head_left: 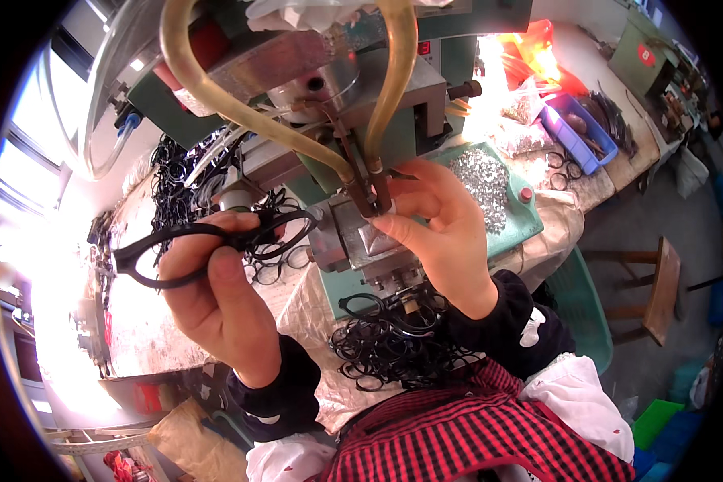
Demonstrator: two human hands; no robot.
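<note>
My left hand (221,309) grips a black eyeglass frame (245,238) without lenses, its thumb and fingers closed around the near rim. The frame's other end reaches toward the metal block (368,238) of a bench machine. Close to the machine's two dark tips (368,197), my right hand (450,241) has thumb and forefinger pinched together just above the block. Whatever sits between those fingertips is too small or hidden to make out. Two yellowish hoses (269,131) run down to the tips.
Black eyeglass frames lie heaped at the front table edge (394,345) and in another pile (189,173) behind my left hand. Right of the machine, a green tray (530,221) holds many small silvery parts. Beyond are a blue bin (598,157) and a wooden stool (663,285).
</note>
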